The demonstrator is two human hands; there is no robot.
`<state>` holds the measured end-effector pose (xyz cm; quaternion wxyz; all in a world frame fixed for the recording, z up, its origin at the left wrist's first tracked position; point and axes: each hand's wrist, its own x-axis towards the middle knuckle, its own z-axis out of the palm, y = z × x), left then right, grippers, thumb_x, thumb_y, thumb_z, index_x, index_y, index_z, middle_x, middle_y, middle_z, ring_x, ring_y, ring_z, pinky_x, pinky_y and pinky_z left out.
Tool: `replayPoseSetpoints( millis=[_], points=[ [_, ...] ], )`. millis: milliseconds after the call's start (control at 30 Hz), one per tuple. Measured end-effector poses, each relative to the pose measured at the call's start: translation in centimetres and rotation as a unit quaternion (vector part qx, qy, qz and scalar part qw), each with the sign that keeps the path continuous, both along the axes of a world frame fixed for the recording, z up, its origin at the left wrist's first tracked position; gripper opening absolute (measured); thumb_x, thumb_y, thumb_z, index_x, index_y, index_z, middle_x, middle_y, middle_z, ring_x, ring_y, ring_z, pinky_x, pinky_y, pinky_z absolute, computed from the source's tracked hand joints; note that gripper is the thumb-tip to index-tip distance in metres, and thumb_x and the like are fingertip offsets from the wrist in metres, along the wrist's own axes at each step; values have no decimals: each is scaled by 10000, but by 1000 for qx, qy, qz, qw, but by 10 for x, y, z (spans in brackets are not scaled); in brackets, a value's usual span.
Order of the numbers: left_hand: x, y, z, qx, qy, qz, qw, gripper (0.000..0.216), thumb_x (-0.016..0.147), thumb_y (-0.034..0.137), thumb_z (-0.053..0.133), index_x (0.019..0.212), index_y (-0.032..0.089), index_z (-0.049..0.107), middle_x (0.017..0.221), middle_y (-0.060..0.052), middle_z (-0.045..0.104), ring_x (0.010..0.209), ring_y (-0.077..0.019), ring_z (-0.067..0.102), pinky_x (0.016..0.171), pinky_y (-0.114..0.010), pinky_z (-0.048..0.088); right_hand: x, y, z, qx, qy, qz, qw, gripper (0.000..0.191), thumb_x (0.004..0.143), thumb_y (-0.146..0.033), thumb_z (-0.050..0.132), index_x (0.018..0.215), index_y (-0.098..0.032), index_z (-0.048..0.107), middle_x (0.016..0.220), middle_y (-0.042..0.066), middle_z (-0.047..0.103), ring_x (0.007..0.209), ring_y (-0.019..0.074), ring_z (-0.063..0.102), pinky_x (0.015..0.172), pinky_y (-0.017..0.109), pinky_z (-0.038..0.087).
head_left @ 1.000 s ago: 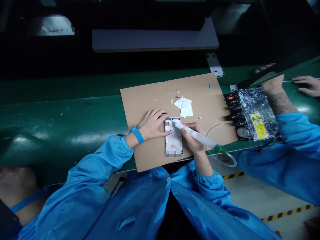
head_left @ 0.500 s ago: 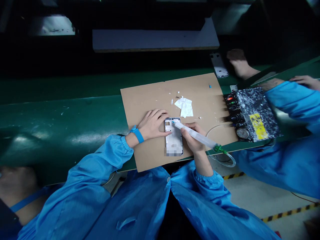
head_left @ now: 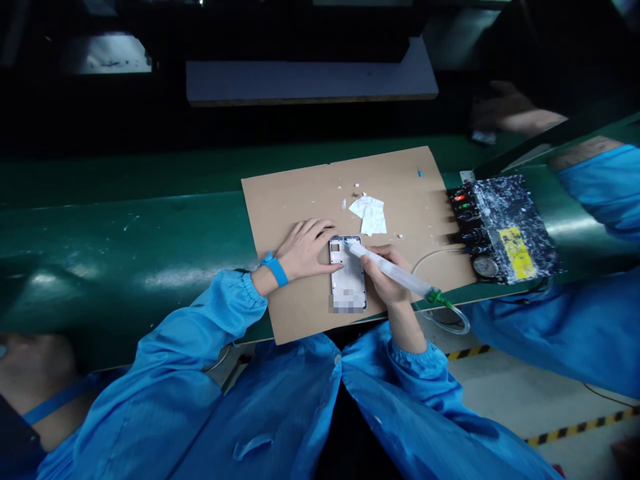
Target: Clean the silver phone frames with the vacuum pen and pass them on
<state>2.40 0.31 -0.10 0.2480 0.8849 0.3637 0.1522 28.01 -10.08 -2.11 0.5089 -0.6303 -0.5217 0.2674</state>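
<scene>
A grey phone frame point(head_left: 347, 275) lies flat on a brown cardboard sheet point(head_left: 300, 193). My left hand point(head_left: 304, 248) rests beside its left edge with fingers stretched flat, the fingertips touching the frame. My right hand point(head_left: 384, 277) is closed around a clear dispensing syringe point(head_left: 395, 272), whose blue tip touches the frame's top left corner. A thin clear tube point(head_left: 440, 313) loops from the syringe's green back end toward the control box.
A paint-spattered control box point(head_left: 505, 227) with lights, a gauge and a yellow label stands right of the cardboard. A crumpled white wipe point(head_left: 369, 213) lies above the frame. The green conveyor belt point(head_left: 125, 227) runs beneath. A co-worker's blue sleeve point(head_left: 595, 193) and hand point(head_left: 510, 110) reach in at right.
My hands, syringe and frame have stayed still. The co-worker's hand picked a white part off the far belt and moved it right; their sleeve shifted upward.
</scene>
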Motion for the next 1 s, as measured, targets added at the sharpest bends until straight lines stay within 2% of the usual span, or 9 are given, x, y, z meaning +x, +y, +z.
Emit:
replayPoseSetpoints(
  millis=[833,1000],
  points=[
    [-1,1,0,-2,6,-3,1000,706,1005,677,919,1541,245,763,1678,-156,721,1534,-424,656,1297,-613,541,-3,3,8,1,4,11,1000,271,964,-525,968,1046,-274,907,982,61,915,831,255,862,717,392,757],
    [-1,1,-1,0,3,-3,1000,723,997,658,936,1538,213,760,1669,-165,726,1535,-420,658,1303,-601,540,-3,2,10,-3,6,11,1000,273,960,-520,970,1040,-268,902,981,61,916,822,251,854,697,376,738]
  ],
)
